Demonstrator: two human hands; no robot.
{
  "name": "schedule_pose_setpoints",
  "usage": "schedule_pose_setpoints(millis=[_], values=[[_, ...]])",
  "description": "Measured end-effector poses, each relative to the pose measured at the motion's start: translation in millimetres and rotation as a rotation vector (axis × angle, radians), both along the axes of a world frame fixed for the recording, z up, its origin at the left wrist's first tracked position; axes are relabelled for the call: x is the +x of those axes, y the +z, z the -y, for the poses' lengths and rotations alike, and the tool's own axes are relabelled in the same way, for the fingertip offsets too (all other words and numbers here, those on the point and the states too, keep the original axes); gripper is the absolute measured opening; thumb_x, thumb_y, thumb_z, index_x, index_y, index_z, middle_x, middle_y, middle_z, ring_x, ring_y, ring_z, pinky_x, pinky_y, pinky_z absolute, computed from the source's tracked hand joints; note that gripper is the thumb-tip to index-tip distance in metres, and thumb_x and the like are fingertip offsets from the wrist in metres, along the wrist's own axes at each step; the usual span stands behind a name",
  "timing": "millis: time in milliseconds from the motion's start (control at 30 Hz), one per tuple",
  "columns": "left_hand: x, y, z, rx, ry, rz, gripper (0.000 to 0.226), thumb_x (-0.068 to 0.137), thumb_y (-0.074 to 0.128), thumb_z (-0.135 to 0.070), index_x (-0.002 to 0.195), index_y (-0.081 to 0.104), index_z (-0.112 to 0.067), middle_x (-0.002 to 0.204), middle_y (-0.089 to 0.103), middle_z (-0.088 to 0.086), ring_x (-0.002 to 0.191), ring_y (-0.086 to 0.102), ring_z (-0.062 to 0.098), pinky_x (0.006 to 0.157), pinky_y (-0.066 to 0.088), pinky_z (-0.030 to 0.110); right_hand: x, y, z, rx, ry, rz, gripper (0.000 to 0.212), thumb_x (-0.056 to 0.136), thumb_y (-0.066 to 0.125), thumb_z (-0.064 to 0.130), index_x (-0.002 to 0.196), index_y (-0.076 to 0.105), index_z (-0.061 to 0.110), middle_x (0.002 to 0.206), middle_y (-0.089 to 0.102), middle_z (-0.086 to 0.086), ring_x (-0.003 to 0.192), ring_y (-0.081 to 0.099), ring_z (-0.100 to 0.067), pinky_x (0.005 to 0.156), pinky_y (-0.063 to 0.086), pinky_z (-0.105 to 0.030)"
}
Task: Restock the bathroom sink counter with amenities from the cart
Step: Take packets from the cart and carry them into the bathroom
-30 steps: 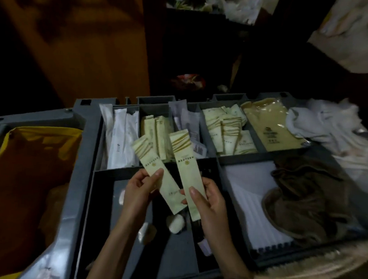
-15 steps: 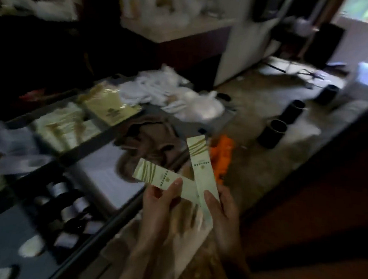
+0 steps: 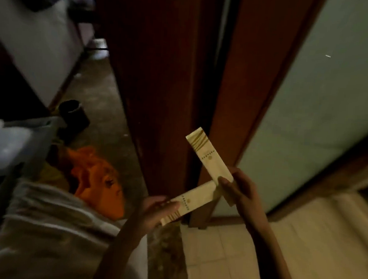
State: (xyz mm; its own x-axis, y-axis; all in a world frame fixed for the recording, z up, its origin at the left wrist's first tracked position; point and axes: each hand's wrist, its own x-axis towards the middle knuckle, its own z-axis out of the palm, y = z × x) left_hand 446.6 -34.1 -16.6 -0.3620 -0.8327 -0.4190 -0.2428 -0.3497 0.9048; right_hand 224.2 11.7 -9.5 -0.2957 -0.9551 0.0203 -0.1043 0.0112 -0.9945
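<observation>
I hold two long cream amenity packets with gold stripes. My left hand (image 3: 156, 211) pinches one packet (image 3: 193, 201) near its striped end, so it lies slanted up to the right. My right hand (image 3: 239, 189) pinches the other packet (image 3: 209, 156) at its lower end, and it points up and to the left. The two packets overlap near my right thumb. The grey cart (image 3: 10, 150) shows only as a corner at the left edge. No sink counter is in view.
A dark wooden door frame (image 3: 166, 95) stands straight ahead, with a frosted glass panel (image 3: 323, 100) to its right and pale floor tiles (image 3: 301, 254) below. An orange cloth (image 3: 96, 181) and a striped towel (image 3: 50, 228) hang at the cart. A black cup (image 3: 73, 115) sits on the floor.
The view has swung right, away from the cart's trays to the doorway. Both hands still hold the packets, and the left packet now lies flatter.
</observation>
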Motion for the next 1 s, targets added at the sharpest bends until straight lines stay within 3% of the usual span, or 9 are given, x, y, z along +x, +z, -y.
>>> schedule_pose_setpoints(millis=[100, 200, 300, 400, 500, 600, 733, 867, 1000], values=[[-33, -2, 16, -0.061, -0.246, 0.062, 0.009, 0.086, 0.067, -0.011, 0.087, 0.068, -0.02, 0.079, 0.074, -0.012, 0.079, 0.069, 0.002, 0.067, 0.054, 0.017, -25, -7, -11, 0.027, -0.064, -0.019, 0.021, 0.091, 0.058, 0.015, 0.112, 0.064, 0.016, 0.101, 0.067, 0.002, 0.086, 0.065, -0.004, 0.065, 0.05, -0.018], [-68, -10, 33, -0.106, -0.327, 0.108, 0.01, 0.083, 0.073, -0.017, 0.089, 0.067, -0.024, 0.089, 0.072, -0.005, 0.085, 0.069, 0.009, 0.075, 0.055, 0.028, -42, -15, -17, 0.069, -0.161, -0.034, 0.022, 0.092, 0.059, 0.016, 0.113, 0.064, 0.019, 0.102, 0.068, 0.003, 0.088, 0.065, -0.006, 0.067, 0.05, -0.018], [-100, -25, 54, -0.056, -0.403, 0.121, 0.05, 0.063, 0.081, -0.041, 0.103, 0.068, -0.013, 0.105, 0.069, 0.01, 0.1, 0.065, 0.024, 0.084, 0.055, 0.037, -57, -16, -19, 0.095, -0.281, -0.06, 0.02, 0.093, 0.059, 0.015, 0.112, 0.064, 0.02, 0.097, 0.067, 0.006, 0.08, 0.063, 0.0, 0.061, 0.047, -0.013], [-134, -36, 73, -0.047, -0.519, 0.126, 0.036, 0.075, 0.08, -0.02, 0.105, 0.067, -0.006, 0.102, 0.07, 0.013, 0.094, 0.067, 0.023, 0.071, 0.053, 0.026, -74, -10, -23, 0.111, -0.402, -0.082, 0.017, 0.092, 0.061, 0.015, 0.107, 0.065, 0.021, 0.094, 0.068, 0.002, 0.077, 0.064, -0.003, 0.061, 0.049, -0.017], [-176, -38, 87, -0.108, -0.704, 0.091, 0.013, 0.078, 0.076, -0.014, 0.089, 0.07, -0.014, 0.083, 0.075, -0.001, 0.082, 0.07, 0.012, 0.07, 0.052, 0.024, -95, -7, -31, 0.13, -0.533, -0.118, 0.013, 0.091, 0.061, 0.016, 0.102, 0.066, 0.02, 0.09, 0.069, -0.003, 0.078, 0.065, -0.01, 0.065, 0.051, -0.024], [-210, -35, 94, -0.11, -0.802, 0.034, 0.018, 0.079, 0.073, -0.003, 0.075, 0.068, -0.02, 0.064, 0.071, -0.011, 0.066, 0.065, -0.004, 0.065, 0.049, 0.016, -114, -4, -43, 0.138, -0.667, -0.104, 0.013, 0.092, 0.058, 0.01, 0.102, 0.065, 0.014, 0.09, 0.069, -0.002, 0.073, 0.064, -0.002, 0.062, 0.05, -0.015], [-253, -44, 99, -0.09, -0.94, 0.008, 0.016, 0.079, 0.073, -0.001, 0.079, 0.071, -0.017, 0.067, 0.071, -0.006, 0.065, 0.064, 0.001, 0.066, 0.05, 0.02, -126, -10, -70, 0.164, -0.863, -0.073, 0.014, 0.092, 0.057, 0.01, 0.101, 0.064, 0.019, 0.092, 0.068, -0.002, 0.076, 0.065, -0.008, 0.063, 0.053, -0.019], [-303, -47, 88, -0.039, -1.075, 0.006, 0.021, 0.078, 0.072, 0.003, 0.097, 0.07, -0.007, 0.077, 0.072, -0.002, 0.066, 0.067, 0.001, 0.063, 0.053, 0.015, -136, -16, -103, 0.144, -1.076, 0.023, 0.016, 0.091, 0.058, 0.008, 0.101, 0.066, 0.018, 0.091, 0.07, -0.002, 0.078, 0.065, -0.01, 0.061, 0.052, -0.02], [-354, -53, 65, -0.006, -1.06, -0.008, 0.029, 0.082, 0.066, 0.006, 0.109, 0.067, -0.004, 0.089, 0.071, 0.003, 0.072, 0.068, 0.003, 0.068, 0.054, 0.016, -164, -19, -132, 0.062, -1.282, 0.117, 0.02, 0.088, 0.06, 0.017, 0.106, 0.066, 0.022, 0.091, 0.072, 0.002, 0.084, 0.068, -0.018, 0.067, 0.052, -0.028]])
